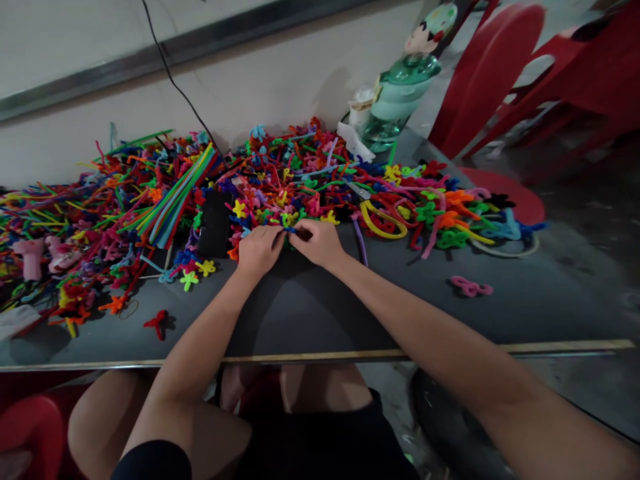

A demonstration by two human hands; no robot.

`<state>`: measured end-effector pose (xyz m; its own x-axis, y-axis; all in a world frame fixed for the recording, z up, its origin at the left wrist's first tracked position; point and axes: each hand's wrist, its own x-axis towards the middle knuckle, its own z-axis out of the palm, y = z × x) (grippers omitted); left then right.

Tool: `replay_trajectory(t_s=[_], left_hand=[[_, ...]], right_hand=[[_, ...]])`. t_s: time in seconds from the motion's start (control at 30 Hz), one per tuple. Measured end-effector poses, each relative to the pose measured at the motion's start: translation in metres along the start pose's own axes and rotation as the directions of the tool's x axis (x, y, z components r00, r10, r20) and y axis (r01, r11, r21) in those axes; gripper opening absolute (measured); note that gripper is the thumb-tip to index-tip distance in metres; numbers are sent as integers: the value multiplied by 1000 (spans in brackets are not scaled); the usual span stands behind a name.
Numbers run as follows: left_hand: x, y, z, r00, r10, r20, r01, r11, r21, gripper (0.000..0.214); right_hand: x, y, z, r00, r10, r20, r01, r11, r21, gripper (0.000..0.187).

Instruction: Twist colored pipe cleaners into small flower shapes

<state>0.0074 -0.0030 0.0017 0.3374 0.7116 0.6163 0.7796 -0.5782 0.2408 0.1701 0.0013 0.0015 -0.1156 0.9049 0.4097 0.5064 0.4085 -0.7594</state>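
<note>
Over the front of a heap of coloured pipe cleaners, my left hand [260, 251] and my right hand [319, 243] meet fingertip to fingertip. Between them shows a short bit of dark blue pipe cleaner [289, 230], pinched from both sides. Its full shape is hidden by the fingers. Just behind the hands lie small bent pipe-cleaner flowers, among them a yellow flower [239, 209]. A black phone [215, 225] lies left of my left hand. To the right of my right hand are scissors with yellow handles [383, 223] and a purple pipe cleaner [360, 241].
A bundle of straight pipe cleaners [180, 197] leans on the heap at left. A green bottle [395, 100] stands at the back right by the wall. A pink looped piece [471, 287] and a red piece [157, 324] lie on the dark table [310, 313]. Red chairs [487, 73] stand beyond.
</note>
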Motion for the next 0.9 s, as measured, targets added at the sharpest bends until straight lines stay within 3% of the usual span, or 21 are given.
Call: replay_trajectory(t_s=[0.2,0.37,0.73,0.8,0.9], left_hand=[[-2,2,5,996,-29,-85,31,999,28,17],[-2,1,5,990,20,-139,-20,1000,0,17],[-3,-4,2,980,183,-84,-177,981,77,22],[-3,-3,1,981,175,-81,-171,984,49,21],[-1,-2,2,992,67,-109,-74,995,-60,19]], right_hand=[[-2,-1,-1,998,-50,47,48,998,30,16],[-2,0,-1,996,-77,47,74,996,46,21],[-4,1,-2,984,-115,137,97,987,129,17],[-4,2,0,989,-84,122,64,986,156,18],[-2,7,4,994,2,110,-27,972,233,22]])
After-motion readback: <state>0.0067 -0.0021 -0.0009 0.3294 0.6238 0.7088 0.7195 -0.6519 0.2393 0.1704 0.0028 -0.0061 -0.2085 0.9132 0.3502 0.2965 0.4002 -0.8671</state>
